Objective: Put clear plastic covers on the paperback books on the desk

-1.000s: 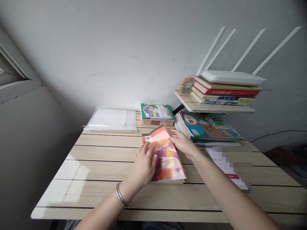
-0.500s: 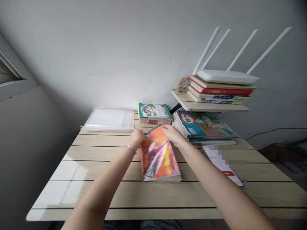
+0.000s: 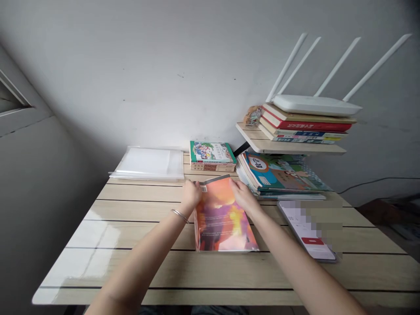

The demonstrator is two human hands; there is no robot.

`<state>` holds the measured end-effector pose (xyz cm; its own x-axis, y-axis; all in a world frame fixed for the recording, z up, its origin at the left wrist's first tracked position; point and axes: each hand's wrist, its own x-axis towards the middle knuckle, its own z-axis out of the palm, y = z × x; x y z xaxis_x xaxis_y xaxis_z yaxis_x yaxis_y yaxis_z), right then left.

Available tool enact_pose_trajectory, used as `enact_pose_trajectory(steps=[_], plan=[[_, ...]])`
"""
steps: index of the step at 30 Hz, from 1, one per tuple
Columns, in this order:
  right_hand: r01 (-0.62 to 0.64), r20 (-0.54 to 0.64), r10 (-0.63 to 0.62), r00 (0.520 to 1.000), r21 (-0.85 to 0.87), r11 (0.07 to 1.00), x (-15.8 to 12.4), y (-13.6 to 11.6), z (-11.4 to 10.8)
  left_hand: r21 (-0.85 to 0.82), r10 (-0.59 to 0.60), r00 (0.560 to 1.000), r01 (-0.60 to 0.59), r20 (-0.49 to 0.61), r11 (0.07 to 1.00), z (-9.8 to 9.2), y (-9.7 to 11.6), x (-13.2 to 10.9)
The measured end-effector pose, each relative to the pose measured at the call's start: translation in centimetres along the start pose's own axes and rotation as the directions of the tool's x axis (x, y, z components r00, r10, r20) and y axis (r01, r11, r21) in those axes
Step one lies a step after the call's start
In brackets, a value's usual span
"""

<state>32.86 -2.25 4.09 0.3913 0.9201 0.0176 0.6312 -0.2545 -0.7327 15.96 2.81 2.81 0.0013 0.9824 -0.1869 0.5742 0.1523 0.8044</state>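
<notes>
An orange and purple book (image 3: pixel 223 218) in a glossy clear cover lies on the wooden table (image 3: pixel 138 227), back side up with a barcode near its far left corner. My left hand (image 3: pixel 191 196), a bangle on its wrist, grips the far left edge of the book with fingers curled. My right hand (image 3: pixel 242 196) holds the far right edge, fingers bent over it.
A stack of clear plastic covers (image 3: pixel 149 164) lies at the back left. A small pile of books (image 3: pixel 211 155) sits behind the orange book, more books (image 3: pixel 278 175) lie under a shelf (image 3: pixel 288 146) bearing books and a white router (image 3: pixel 315 105). A phone (image 3: pixel 308 229) lies at the right.
My left hand went from lying flat on the book's cover to gripping its far left edge. My right hand stayed at the far right edge. The book now lies straighter.
</notes>
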Motion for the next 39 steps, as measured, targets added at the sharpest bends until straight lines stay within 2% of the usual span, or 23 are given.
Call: enact_pose_trajectory(steps=[3,5,10,13,18,22,24,26,28,29,31,36,39], plan=[[0.021,0.038,-0.023,0.999,0.049,0.999,0.3,-1.3,-0.6,-0.104,-0.087,0.995,0.092,0.052,0.990,-0.2,0.2,0.4],[0.059,0.045,-0.060,0.997,0.028,0.998,0.0,-2.1,-1.1,-0.176,-0.112,0.992,0.120,0.052,0.977,-0.3,0.3,-0.2],[0.206,-0.032,-0.211,0.977,-0.117,0.971,-1.9,-3.3,-2.0,-0.348,-0.099,0.994,0.080,-0.037,0.934,-1.6,0.0,-3.1],[0.260,-0.044,-0.268,0.962,-0.135,0.956,-2.3,-2.9,-1.1,-0.414,-0.090,0.993,0.048,-0.082,0.909,-2.3,-0.9,-3.9],[0.192,0.018,-0.191,0.981,-0.119,0.974,-1.5,-1.9,2.0,-0.416,-0.097,0.989,0.044,-0.109,0.908,-2.4,-3.1,-2.7],[0.140,0.075,-0.135,0.988,-0.064,0.988,-1.5,-2.1,2.8,-0.325,0.006,0.983,-0.067,-0.184,0.943,-2.7,-3.6,-2.8],[0.115,0.141,-0.112,0.984,-0.019,0.993,-2.3,-2.1,2.2,-0.209,0.168,0.957,-0.219,-0.237,0.953,-3.2,-3.3,-4.1],[0.100,0.218,-0.110,0.970,0.057,0.993,-3.6,-1.7,1.2,0.051,0.429,0.881,-0.428,-0.202,0.902,-3.4,-2.6,-5.8],[0.077,0.248,-0.112,0.962,0.148,0.986,-5.1,-1.0,0.3,0.311,0.618,0.786,-0.588,0.002,0.747,-3.2,-2.0,-7.2],[0.065,0.240,-0.108,0.965,0.180,0.982,-5.9,-0.5,0.0,0.390,0.643,0.758,-0.629,0.113,0.673,-2.8,-1.7,-7.7],[0.046,0.222,-0.097,0.970,0.223,0.974,-7.2,0.7,-0.4,0.455,0.615,0.750,-0.648,0.243,0.611,-1.9,-1.4,-8.3],[-0.009,0.264,-0.078,0.961,0.313,0.950,-9.8,3.6,0.4,0.552,0.598,0.760,-0.622,0.255,0.555,0.7,-1.8,-7.9],[-0.004,0.228,-0.075,0.971,0.330,0.944,-10.7,4.6,1.1,0.577,0.604,0.757,-0.617,0.248,0.536,1.3,-2.2,-7.7]])
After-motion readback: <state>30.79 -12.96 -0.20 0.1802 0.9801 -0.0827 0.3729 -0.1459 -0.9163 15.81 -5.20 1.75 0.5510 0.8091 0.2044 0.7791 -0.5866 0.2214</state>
